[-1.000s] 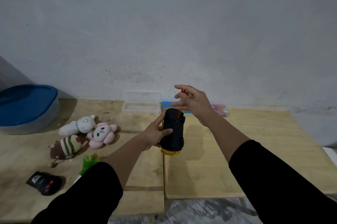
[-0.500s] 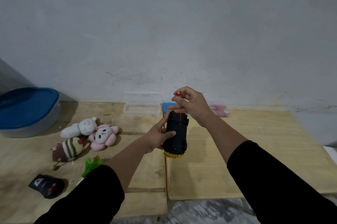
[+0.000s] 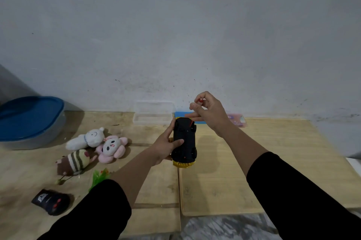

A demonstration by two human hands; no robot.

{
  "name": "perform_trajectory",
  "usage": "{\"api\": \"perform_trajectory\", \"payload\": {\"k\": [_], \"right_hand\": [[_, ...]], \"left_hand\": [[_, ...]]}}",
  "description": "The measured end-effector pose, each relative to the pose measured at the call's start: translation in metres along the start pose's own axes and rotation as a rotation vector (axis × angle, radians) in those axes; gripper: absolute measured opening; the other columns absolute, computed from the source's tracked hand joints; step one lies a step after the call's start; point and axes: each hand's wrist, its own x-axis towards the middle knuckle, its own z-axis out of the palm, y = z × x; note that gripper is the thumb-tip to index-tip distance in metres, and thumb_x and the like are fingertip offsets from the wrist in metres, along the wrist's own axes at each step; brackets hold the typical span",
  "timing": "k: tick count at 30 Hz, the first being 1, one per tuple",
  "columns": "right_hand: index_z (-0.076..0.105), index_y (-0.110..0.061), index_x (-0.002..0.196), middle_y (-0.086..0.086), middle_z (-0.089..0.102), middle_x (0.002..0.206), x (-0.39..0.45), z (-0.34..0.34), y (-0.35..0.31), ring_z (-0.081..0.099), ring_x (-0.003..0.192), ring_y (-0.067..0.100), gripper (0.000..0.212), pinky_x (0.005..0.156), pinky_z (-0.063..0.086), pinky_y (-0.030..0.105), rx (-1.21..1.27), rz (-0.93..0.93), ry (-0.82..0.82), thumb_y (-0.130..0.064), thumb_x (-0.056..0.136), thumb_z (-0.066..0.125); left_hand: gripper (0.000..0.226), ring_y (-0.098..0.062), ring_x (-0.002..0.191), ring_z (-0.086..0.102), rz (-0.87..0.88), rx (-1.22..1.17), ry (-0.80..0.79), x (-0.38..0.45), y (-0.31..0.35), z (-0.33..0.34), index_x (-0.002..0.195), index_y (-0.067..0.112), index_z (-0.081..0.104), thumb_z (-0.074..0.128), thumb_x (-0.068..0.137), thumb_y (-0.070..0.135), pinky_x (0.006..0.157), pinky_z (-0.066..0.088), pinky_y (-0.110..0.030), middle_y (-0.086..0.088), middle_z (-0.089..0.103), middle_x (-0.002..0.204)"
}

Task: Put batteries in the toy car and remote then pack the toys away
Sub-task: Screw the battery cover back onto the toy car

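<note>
Head view: toy car [image 3: 184, 141], black underside up, yellow end toward the camera, is held above the tabletop [image 3: 224, 171] by the left hand [image 3: 165, 147], thumb laid across the underside and fingers curled round its far side. Just beyond the car's far end, the right hand [image 3: 210, 112] is raised, its thumb and fingers pinching a small red-tipped item [image 3: 200, 100] too small to identify. Left of the car, three plush toys [image 3: 93, 148] are laid together on the tabletop; nearer the camera on that side, a black remote [image 3: 51, 201] is seen. Far left of the car, a blue-lidded tub [image 3: 29, 120] is placed. Behind the car, by the wall, a clear plastic box [image 3: 153, 115] is set.
</note>
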Motion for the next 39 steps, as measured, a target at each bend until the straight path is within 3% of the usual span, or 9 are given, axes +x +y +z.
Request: {"api": "perform_trajectory", "payload": {"k": [3, 6, 11, 17, 22, 26, 29, 34, 39], "right_hand": [[0.044, -0.025, 0.129, 0.014, 0.06, 0.105, 0.0, 0.002, 0.0, 0.073, 0.082, 0.019, 0.03, 0.076, 0.058, 0.025, 0.027, 0.02, -0.039, -0.021, 0.1, 0.043], [0.053, -0.019, 0.121, 0.015, 0.061, 0.105, 0.001, 0.005, 0.0, 0.073, 0.08, 0.019, 0.024, 0.075, 0.058, 0.026, 0.001, 0.002, -0.028, -0.018, 0.101, 0.041], [0.053, -0.009, 0.096, 0.018, 0.062, 0.098, 0.004, 0.006, 0.0, 0.073, 0.069, 0.028, 0.012, 0.067, 0.06, 0.034, -0.06, 0.001, 0.014, -0.012, 0.089, 0.063], [0.047, -0.034, 0.128, 0.016, 0.061, 0.101, 0.004, 0.008, 0.0, 0.073, 0.077, 0.021, 0.035, 0.076, 0.059, 0.029, -0.062, -0.035, -0.044, -0.014, 0.099, 0.045], [0.061, -0.015, 0.1, 0.009, 0.059, 0.091, 0.007, 0.005, 0.004, 0.07, 0.062, 0.028, 0.012, 0.061, 0.058, 0.03, -0.169, -0.048, 0.067, -0.012, 0.088, 0.063], [0.053, -0.014, 0.087, -0.006, 0.055, 0.077, 0.011, 0.001, 0.008, 0.056, 0.061, 0.011, 0.018, 0.06, 0.047, 0.025, -0.346, -0.12, 0.162, -0.019, 0.083, 0.07], [0.046, -0.011, 0.086, -0.001, 0.049, 0.074, 0.011, -0.003, 0.01, 0.044, 0.064, 0.012, 0.026, 0.063, 0.039, 0.023, -0.379, -0.145, 0.216, -0.025, 0.084, 0.068], [0.035, -0.011, 0.088, -0.002, 0.044, 0.072, 0.01, -0.01, 0.008, 0.06, 0.057, 0.016, 0.03, 0.053, 0.045, 0.016, -0.25, -0.085, 0.213, -0.025, 0.09, 0.062], [0.031, -0.023, 0.08, 0.003, 0.053, 0.068, 0.011, -0.024, 0.015, 0.066, 0.057, 0.019, 0.033, 0.061, 0.052, 0.03, -0.239, -0.074, 0.2, -0.031, 0.09, 0.061]], "left_hand": [[0.081, -0.026, 0.105, 0.064, -0.009, 0.014, 0.009, -0.001, 0.001, -0.003, 0.14, 0.06, 0.007, 0.057, 0.094, 0.016, 0.085, 0.053, -0.051, -0.007, 0.062, 0.124], [0.081, -0.025, 0.104, 0.065, -0.006, 0.016, -0.004, -0.001, 0.0, -0.003, 0.141, 0.059, 0.007, 0.058, 0.094, 0.016, 0.085, 0.053, -0.051, -0.007, 0.062, 0.123], [0.082, -0.025, 0.104, 0.065, 0.007, 0.011, -0.025, -0.003, -0.003, -0.002, 0.141, 0.059, 0.007, 0.06, 0.093, 0.02, 0.086, 0.053, -0.053, -0.005, 0.062, 0.124], [0.08, -0.024, 0.104, 0.064, 0.009, 0.032, -0.011, -0.001, 0.002, -0.005, 0.141, 0.059, 0.007, 0.058, 0.094, 0.019, 0.087, 0.053, -0.053, -0.006, 0.061, 0.125], [0.081, -0.022, 0.101, 0.065, 0.005, 0.034, -0.054, 0.0, -0.002, -0.002, 0.142, 0.058, 0.006, 0.059, 0.093, 0.02, 0.08, 0.056, -0.045, -0.003, 0.062, 0.121], [0.082, -0.025, 0.104, 0.065, 0.005, 0.03, -0.065, 0.002, -0.002, 0.001, 0.141, 0.059, 0.006, 0.06, 0.093, 0.021, 0.078, 0.056, -0.044, -0.006, 0.061, 0.125], [0.082, -0.025, 0.104, 0.065, 0.015, 0.04, -0.082, 0.005, 0.002, 0.005, 0.142, 0.058, 0.007, 0.061, 0.092, 0.022, 0.081, 0.055, -0.046, -0.007, 0.062, 0.124], [0.084, -0.019, 0.099, 0.067, 0.018, 0.034, -0.129, 0.013, 0.005, 0.021, 0.142, 0.057, 0.008, 0.062, 0.091, 0.018, 0.078, 0.056, -0.044, 0.002, 0.067, 0.112], [0.084, -0.02, 0.1, 0.067, 0.028, 0.045, -0.135, 0.02, 0.011, 0.038, 0.142, 0.058, 0.008, 0.062, 0.091, 0.019, 0.076, 0.057, -0.041, 0.001, 0.066, 0.115]]}}
